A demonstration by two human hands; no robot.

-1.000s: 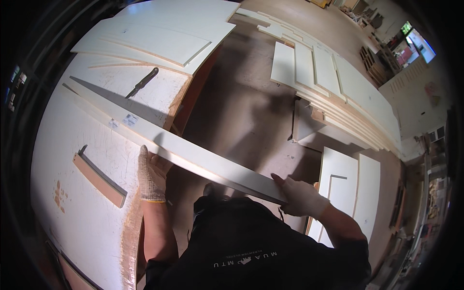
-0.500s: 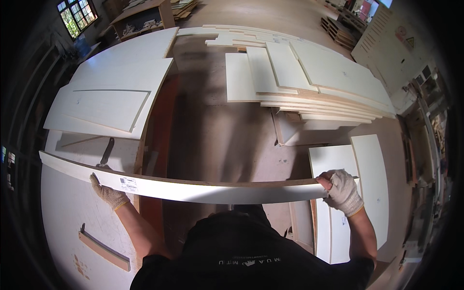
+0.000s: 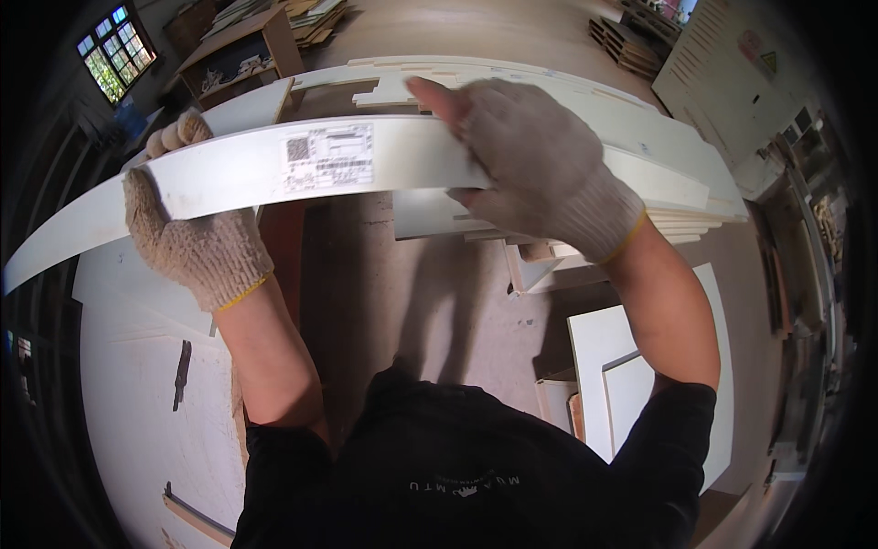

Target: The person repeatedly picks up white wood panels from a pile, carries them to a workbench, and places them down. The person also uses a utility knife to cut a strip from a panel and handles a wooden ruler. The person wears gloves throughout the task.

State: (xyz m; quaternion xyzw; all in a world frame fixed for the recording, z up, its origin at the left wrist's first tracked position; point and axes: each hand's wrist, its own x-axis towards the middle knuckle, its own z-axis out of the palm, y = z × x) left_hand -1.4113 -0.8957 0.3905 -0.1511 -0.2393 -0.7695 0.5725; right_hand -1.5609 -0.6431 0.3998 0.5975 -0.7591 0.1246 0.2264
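A long, narrow white board is raised in front of me, with a printed label on its face. My left hand, in a knitted glove, is wrapped around it left of the label, fingers over the top edge and thumb on the face. Right of the label, my gloved right hand grips the same board, its bare thumb tip showing through. This hand hides how the board runs on to the right. Below my left hand, a dark slim hand tool lies on the left worktable.
Stacked white panels stand ahead to the right. More white panels lean or lie at lower right. A wood strip is on the left table. Pallets, a wooden shelf unit and a grey cabinet stand farther off.
The white board has been lifted higher and closer to me, its labelled face turned toward me. My right hand has shifted left along it; my left hand has closed around it.
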